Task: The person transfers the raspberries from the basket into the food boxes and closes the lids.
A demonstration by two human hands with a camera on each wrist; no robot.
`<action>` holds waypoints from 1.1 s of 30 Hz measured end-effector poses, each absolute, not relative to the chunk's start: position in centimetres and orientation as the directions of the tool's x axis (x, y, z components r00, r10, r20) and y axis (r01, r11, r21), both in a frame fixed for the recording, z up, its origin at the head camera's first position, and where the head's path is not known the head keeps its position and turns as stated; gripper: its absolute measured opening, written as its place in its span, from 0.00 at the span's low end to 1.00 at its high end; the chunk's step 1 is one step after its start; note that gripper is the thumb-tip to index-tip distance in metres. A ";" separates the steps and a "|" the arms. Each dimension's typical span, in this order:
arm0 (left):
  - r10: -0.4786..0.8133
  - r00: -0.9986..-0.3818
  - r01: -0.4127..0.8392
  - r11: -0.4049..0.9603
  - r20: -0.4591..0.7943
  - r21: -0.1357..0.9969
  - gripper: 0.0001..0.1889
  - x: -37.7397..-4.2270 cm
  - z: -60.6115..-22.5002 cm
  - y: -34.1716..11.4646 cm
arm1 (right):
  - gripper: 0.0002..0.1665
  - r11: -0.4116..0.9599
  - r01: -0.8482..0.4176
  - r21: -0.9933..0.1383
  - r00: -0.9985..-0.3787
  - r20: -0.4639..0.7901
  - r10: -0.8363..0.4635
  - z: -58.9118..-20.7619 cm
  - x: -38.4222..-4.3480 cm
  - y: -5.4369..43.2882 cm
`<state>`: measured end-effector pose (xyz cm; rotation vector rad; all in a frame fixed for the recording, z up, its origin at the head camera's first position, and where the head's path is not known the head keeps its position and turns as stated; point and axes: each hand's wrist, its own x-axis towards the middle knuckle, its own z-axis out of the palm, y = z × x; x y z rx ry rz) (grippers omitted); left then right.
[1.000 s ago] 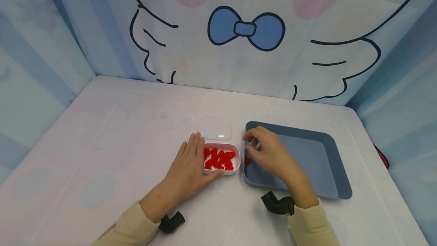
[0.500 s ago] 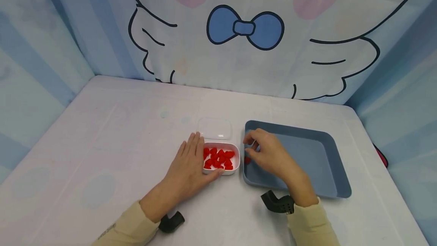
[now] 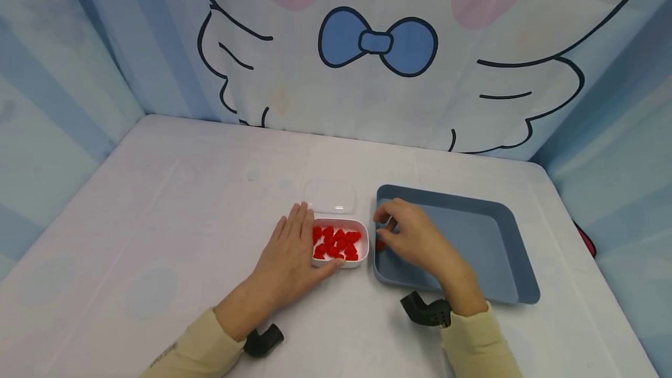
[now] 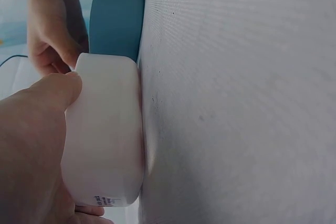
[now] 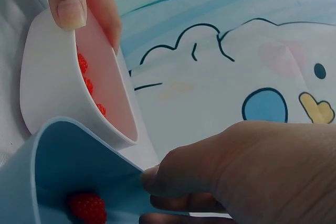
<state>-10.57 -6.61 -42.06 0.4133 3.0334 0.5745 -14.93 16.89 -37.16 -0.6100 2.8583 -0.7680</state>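
Note:
A white box (image 3: 363,232) holds several red raspberries (image 3: 340,237). My left hand (image 3: 286,261) lies against its left end with straight fingers, and the thumb rests over the near rim. In the left wrist view, that thumb (image 4: 67,85) touches the top edge of the box's side. My right hand (image 3: 412,232) hovers at the left wall of a blue-grey tray (image 3: 488,249), fingers loosely bent, with nothing visible in its grasp. Below its fingers one raspberry (image 5: 88,208) lies inside the tray, near the wall beside the box.
A clear plastic lid (image 3: 331,197) lies on the white table (image 3: 210,191) just behind the box. The tray stands close to the box's right end. A printed curtain (image 3: 367,98) rises behind the table's far edge.

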 end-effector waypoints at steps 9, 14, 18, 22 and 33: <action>0.263 -0.965 0.252 0.894 0.021 0.370 0.58 -10.6 -42.1 -6.7 | 0.09 0.795 -0.334 -0.506 -0.915 -0.026 -0.402 -37.1 -15.1 17.0; 0.266 -0.964 0.252 0.891 0.017 0.379 0.58 -10.5 -42.1 -6.7 | 0.09 0.800 -0.331 -0.501 -0.916 -0.032 -0.399 -37.3 -15.1 17.1; 0.264 -0.964 0.251 0.892 0.019 0.377 0.58 -10.5 -42.1 -6.7 | 0.08 0.800 -0.344 -0.491 -0.909 -0.040 -0.415 -37.3 -15.2 17.2; 0.261 -0.965 0.247 0.893 0.015 0.376 0.58 -10.5 -42.1 -6.7 | 0.09 0.816 -0.333 -0.472 -0.905 -0.084 -0.417 -37.4 -15.2 17.2; 0.264 -0.964 0.251 0.894 0.017 0.372 0.58 -10.5 -42.1 -6.7 | 0.10 0.839 -0.325 -0.436 -0.892 -0.153 -0.425 -37.7 -15.2 17.2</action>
